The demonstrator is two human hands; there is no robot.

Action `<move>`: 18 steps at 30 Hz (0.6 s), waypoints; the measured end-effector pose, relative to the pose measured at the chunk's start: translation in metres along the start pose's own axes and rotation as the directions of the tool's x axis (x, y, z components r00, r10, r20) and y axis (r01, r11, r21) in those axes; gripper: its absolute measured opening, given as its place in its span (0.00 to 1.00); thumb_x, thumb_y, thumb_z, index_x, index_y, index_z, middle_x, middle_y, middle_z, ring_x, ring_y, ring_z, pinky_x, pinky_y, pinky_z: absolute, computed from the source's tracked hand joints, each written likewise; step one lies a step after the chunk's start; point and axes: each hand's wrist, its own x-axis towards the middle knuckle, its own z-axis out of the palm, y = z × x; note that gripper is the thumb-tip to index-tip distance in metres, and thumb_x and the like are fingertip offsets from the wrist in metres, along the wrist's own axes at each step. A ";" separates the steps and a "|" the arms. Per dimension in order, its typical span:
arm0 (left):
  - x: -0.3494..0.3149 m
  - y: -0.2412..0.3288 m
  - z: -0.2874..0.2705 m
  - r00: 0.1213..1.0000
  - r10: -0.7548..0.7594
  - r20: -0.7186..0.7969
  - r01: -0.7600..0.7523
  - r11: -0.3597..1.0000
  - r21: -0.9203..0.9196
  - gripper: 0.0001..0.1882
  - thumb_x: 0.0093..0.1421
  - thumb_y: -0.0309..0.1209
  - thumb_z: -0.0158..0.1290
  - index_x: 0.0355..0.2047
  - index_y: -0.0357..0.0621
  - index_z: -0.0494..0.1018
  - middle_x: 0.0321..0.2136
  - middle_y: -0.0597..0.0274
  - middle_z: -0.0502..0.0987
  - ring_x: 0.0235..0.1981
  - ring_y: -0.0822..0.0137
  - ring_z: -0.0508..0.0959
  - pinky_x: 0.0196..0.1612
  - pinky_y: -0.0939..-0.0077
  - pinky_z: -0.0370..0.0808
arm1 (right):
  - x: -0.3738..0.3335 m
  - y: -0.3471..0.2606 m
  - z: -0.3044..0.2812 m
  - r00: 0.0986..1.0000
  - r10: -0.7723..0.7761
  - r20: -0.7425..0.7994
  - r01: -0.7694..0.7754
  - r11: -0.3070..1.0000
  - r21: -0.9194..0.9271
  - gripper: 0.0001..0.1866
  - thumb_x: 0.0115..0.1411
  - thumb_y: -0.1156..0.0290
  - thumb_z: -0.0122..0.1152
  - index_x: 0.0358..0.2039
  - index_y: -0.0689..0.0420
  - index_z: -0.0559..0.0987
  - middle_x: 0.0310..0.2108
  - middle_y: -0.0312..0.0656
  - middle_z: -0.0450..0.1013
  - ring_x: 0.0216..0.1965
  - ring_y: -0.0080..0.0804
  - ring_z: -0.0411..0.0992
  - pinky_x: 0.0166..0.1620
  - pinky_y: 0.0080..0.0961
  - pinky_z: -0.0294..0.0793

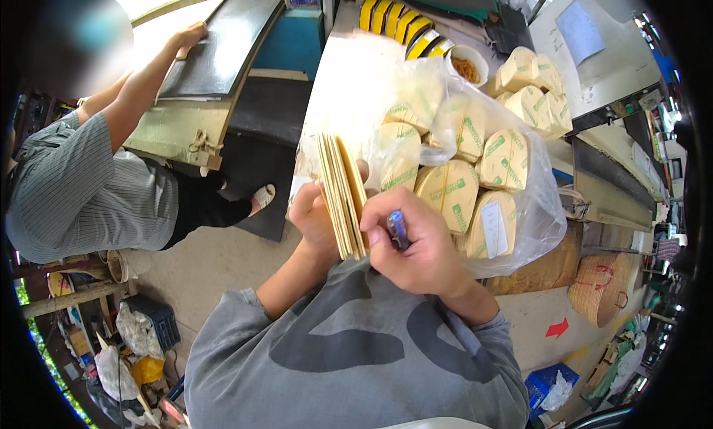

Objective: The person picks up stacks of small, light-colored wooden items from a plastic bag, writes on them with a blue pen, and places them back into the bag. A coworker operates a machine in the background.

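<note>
My left hand (315, 215) grips a stack of thin tan board pieces (340, 195) in front of my chest, held on edge so that their layers show. My right hand (420, 243) is closed round a blue pen (398, 228), and its thumb and forefinger touch the right side of that stack. Beyond my hands, on the table, several bundles of similar rounded tan pieces (448, 193) with green print lie in and on a clear plastic bag (546, 206). A white slip (493, 227) rests on the nearest bundle.
Yellow-and-black rolls (401, 22) and a white bowl of rubber bands (468, 63) stand at the table's back. More bundles (531, 95) are piled at the right. On the left another person (96, 176) works at a bench (182, 128). A woven basket (598, 288) stands right.
</note>
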 end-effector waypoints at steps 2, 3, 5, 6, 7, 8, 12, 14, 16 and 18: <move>0.005 -0.004 -0.009 0.999 0.016 -0.031 -0.016 1.000 -0.007 0.12 0.63 0.39 0.46 0.41 0.46 0.70 0.34 0.64 0.69 0.36 0.68 0.64 0.39 0.72 0.68 | 0.007 0.004 -0.002 0.998 -0.036 -0.045 0.034 0.999 -0.042 0.07 0.63 0.82 0.56 0.41 0.57 0.73 0.30 0.29 0.69 0.25 0.10 0.59 0.28 0.14 0.59; 0.006 -0.005 -0.013 1.000 0.013 -0.019 -0.013 1.000 0.001 0.13 0.64 0.40 0.46 0.42 0.46 0.70 0.34 0.64 0.69 0.37 0.68 0.64 0.39 0.71 0.68 | 0.007 0.007 -0.001 0.997 -0.040 -0.066 0.037 0.998 -0.050 0.07 0.63 0.82 0.56 0.40 0.57 0.74 0.30 0.29 0.69 0.25 0.10 0.59 0.27 0.14 0.59; 0.005 -0.011 -0.018 1.000 0.020 -0.015 -0.021 1.000 -0.007 0.16 0.65 0.42 0.46 0.44 0.45 0.71 0.35 0.64 0.70 0.37 0.68 0.64 0.39 0.71 0.69 | 0.009 0.012 -0.001 0.998 -0.025 -0.061 0.026 1.000 0.004 0.08 0.62 0.81 0.59 0.41 0.56 0.73 0.29 0.28 0.70 0.23 0.09 0.60 0.26 0.13 0.59; 0.005 -0.015 -0.020 0.999 0.032 -0.019 -0.033 0.999 -0.024 0.18 0.65 0.44 0.46 0.45 0.44 0.72 0.35 0.64 0.70 0.37 0.68 0.65 0.40 0.70 0.70 | 0.010 0.013 -0.001 0.998 -0.016 -0.064 0.019 0.999 0.040 0.08 0.62 0.80 0.62 0.40 0.56 0.73 0.28 0.28 0.71 0.22 0.09 0.61 0.25 0.14 0.60; 0.004 -0.016 -0.022 1.000 0.019 -0.010 -0.019 0.999 -0.050 0.18 0.65 0.45 0.46 0.45 0.44 0.71 0.35 0.64 0.70 0.37 0.67 0.65 0.40 0.70 0.70 | 0.011 0.014 0.000 0.998 -0.007 -0.067 0.012 0.997 0.075 0.09 0.62 0.78 0.64 0.39 0.55 0.73 0.26 0.28 0.72 0.20 0.09 0.62 0.24 0.14 0.61; 0.003 -0.016 -0.023 1.000 0.005 0.000 -0.005 0.997 -0.075 0.18 0.66 0.45 0.46 0.45 0.44 0.71 0.35 0.64 0.70 0.37 0.67 0.65 0.40 0.70 0.70 | 0.011 0.015 0.001 0.998 0.005 -0.065 0.000 0.997 0.083 0.09 0.62 0.78 0.64 0.39 0.55 0.73 0.26 0.28 0.71 0.20 0.09 0.62 0.24 0.14 0.61; 0.005 -0.017 -0.020 0.997 -0.011 -0.073 0.005 0.996 -0.088 0.18 0.66 0.45 0.45 0.43 0.42 0.70 0.35 0.63 0.70 0.37 0.67 0.66 0.41 0.70 0.70 | 0.010 0.018 0.001 0.999 0.029 -0.030 -0.027 0.996 0.087 0.10 0.63 0.79 0.63 0.40 0.55 0.71 0.28 0.27 0.69 0.23 0.08 0.59 0.25 0.12 0.58; 0.005 -0.018 -0.020 0.997 -0.013 -0.074 0.006 0.996 -0.090 0.18 0.66 0.45 0.45 0.41 0.42 0.70 0.34 0.63 0.69 0.37 0.66 0.66 0.41 0.69 0.70 | 0.009 0.021 -0.001 1.000 0.028 -0.008 -0.027 0.996 0.083 0.11 0.63 0.80 0.62 0.41 0.55 0.70 0.29 0.27 0.68 0.23 0.08 0.58 0.26 0.12 0.56; 0.006 -0.019 -0.024 0.999 -0.017 -0.029 0.015 0.996 -0.093 0.17 0.66 0.44 0.44 0.39 0.41 0.69 0.34 0.63 0.69 0.37 0.65 0.66 0.41 0.68 0.71 | 0.010 0.022 -0.002 1.000 0.021 0.005 -0.021 0.997 0.079 0.11 0.63 0.80 0.62 0.41 0.55 0.70 0.29 0.27 0.68 0.23 0.08 0.57 0.26 0.12 0.56; 0.006 -0.021 -0.029 1.000 -0.022 -0.014 0.019 0.989 -0.145 0.17 0.66 0.44 0.44 0.38 0.42 0.68 0.33 0.63 0.68 0.37 0.65 0.67 0.41 0.68 0.71 | 0.009 0.022 -0.002 0.999 0.040 0.002 -0.040 0.995 0.096 0.11 0.63 0.81 0.61 0.41 0.55 0.70 0.29 0.27 0.68 0.23 0.08 0.57 0.26 0.12 0.56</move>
